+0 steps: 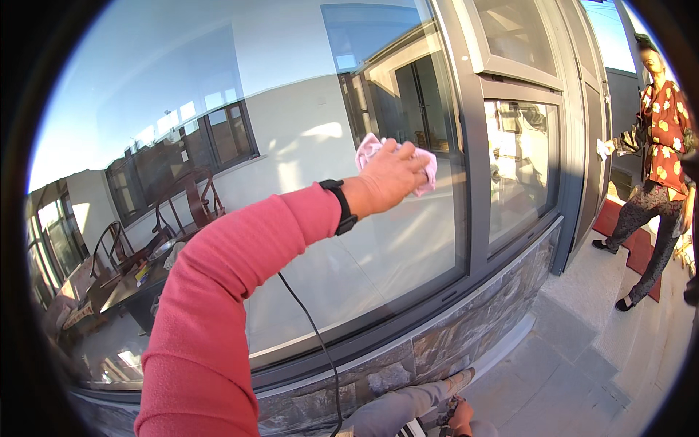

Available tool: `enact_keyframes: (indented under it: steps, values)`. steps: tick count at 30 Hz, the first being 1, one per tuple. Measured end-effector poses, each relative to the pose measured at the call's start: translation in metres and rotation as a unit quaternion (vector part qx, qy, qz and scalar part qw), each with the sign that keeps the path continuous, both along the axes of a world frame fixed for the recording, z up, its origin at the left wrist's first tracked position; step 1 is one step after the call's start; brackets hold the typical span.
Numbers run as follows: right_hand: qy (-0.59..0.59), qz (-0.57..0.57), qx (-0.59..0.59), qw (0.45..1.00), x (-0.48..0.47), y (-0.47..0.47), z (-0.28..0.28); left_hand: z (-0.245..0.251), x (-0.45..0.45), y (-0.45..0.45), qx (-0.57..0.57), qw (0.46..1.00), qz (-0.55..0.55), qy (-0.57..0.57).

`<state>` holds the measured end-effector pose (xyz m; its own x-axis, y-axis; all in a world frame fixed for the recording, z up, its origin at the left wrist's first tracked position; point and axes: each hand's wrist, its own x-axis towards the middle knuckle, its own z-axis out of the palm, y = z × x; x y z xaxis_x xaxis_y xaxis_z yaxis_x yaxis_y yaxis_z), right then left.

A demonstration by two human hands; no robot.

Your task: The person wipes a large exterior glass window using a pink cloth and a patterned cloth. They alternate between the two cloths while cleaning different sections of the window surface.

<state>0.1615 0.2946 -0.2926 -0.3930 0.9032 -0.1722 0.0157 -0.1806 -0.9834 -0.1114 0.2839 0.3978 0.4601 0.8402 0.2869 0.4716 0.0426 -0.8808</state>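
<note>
My left hand [390,177], with a black strap on its wrist, presses a crumpled pink cloth [368,148] to a large window pane [306,207]. The fingers are spread over the cloth, near the pane's right side. At the bottom of the view, beside my leg in grey trousers [401,407], my right hand [463,416] hangs low. Its fingers curl around a small dark thing [451,405], mostly hidden. A thin black cable [318,333] hangs in front of the window, below my left forearm.
A dark grey window frame [478,191] borders the pane, above a stone-faced wall [437,349]. Wooden chairs [191,202] and a table [136,289] show through the glass, among reflections. At right, a person in a patterned shirt [663,131] stands near the steps, one hand by a white thing [604,148].
</note>
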Motion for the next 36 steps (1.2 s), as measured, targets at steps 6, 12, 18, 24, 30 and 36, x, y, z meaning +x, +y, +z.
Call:
enact_keyframes:
  steps: [6,12,18,24,30,36]
  values:
    - [-0.401,0.153,0.233,0.872,0.016,0.001,0.041,0.042,-0.001,-0.080,0.358,0.933,-0.002,-0.040]
    - [-0.460,0.169,0.254,0.834,0.024,-0.007,0.054,-0.046,0.003,-0.103,-0.084,0.996,0.019,0.022]
    - [-0.481,0.186,0.244,0.821,0.033,0.007,0.029,0.068,0.004,-0.107,0.312,0.948,0.029,-0.061]
    - [-0.508,0.203,0.287,0.786,0.035,0.013,0.015,-0.040,-0.001,-0.103,-0.117,0.992,0.041,-0.017]
    - [-0.498,0.218,0.280,0.792,0.040,0.012,0.019,0.045,0.001,-0.119,0.313,0.945,0.028,-0.090]
    - [-0.411,0.213,0.162,0.872,0.033,0.017,0.011,-0.074,-0.002,-0.137,-0.121,0.989,0.036,-0.074]
